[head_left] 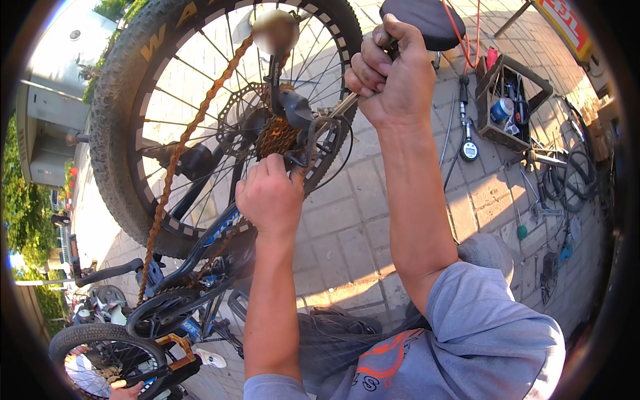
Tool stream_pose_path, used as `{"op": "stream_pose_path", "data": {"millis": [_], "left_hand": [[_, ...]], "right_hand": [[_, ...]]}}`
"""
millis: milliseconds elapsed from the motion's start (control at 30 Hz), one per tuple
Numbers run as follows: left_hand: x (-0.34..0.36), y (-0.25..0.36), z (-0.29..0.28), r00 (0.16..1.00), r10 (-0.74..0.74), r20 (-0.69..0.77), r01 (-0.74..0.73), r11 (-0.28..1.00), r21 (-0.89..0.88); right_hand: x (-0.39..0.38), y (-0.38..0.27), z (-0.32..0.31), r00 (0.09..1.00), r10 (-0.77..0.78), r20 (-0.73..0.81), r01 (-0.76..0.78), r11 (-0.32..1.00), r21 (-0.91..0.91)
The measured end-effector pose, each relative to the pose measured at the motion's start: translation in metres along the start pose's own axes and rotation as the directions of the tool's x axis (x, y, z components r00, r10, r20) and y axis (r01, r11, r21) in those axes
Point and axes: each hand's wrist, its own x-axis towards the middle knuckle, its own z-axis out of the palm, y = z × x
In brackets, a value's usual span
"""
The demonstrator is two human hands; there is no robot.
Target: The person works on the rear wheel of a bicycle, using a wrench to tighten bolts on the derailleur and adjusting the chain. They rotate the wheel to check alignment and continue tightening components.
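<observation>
A bicycle's rear wheel [123,143] with a thick knobby tyre stands in front of me. At its hub are a rusty cassette [277,138] and the black rear derailleur [295,110]. My left hand [270,195] is closed on the lower part of the derailleur, its fingertips partly hidden. My right hand [395,73] is wrapped round a metal hand tool [345,105], whose far end meets the derailleur. The tool's exact kind is hidden by the fist. A rusty chain [181,145] runs from the wheel down to the chainring [157,313].
An open tool box [503,138] stands at right, beside a digital pressure gauge [469,148] on a hose. Several loose tools and a green-handled screwdriver [521,230] lie on the paving. A black padded seat [427,23] is at top. Another person's hand [125,390] shows near a smaller wheel [63,343].
</observation>
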Motion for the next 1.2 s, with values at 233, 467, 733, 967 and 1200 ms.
{"op": "stream_pose_path", "data": {"millis": [233,467,733,967,1200], "left_hand": [[-0.002,-0.001,0.0,1.0,0.006,0.002,-0.006,1.0,0.003],[-0.003,0.002,-0.001,0.999,0.02,-0.027,-0.02,1.0,-0.021],[-0.006,0.0,-0.001,1.0,0.016,0.021,-0.014,0.998,-0.065],[-0.019,-0.026,-0.042,0.999,-0.018,0.039,0.017,0.999,0.04],[-0.017,-0.029,-0.039,0.998,-0.051,-0.022,0.052,0.998,0.047]], "right_hand": [[-0.006,0.002,-0.001,0.999,-0.016,-0.038,0.016,1.0,0.01],[-0.002,-0.005,-0.005,0.997,0.076,0.023,-0.076,0.997,0.027],[0.009,-0.021,0.003,0.966,0.249,-0.074,-0.253,0.966,-0.045],[0.002,-0.023,0.011,0.965,0.119,-0.233,-0.154,0.978,-0.138],[-0.007,-0.023,0.009,0.983,0.098,-0.158,-0.118,0.985,-0.122]]}}
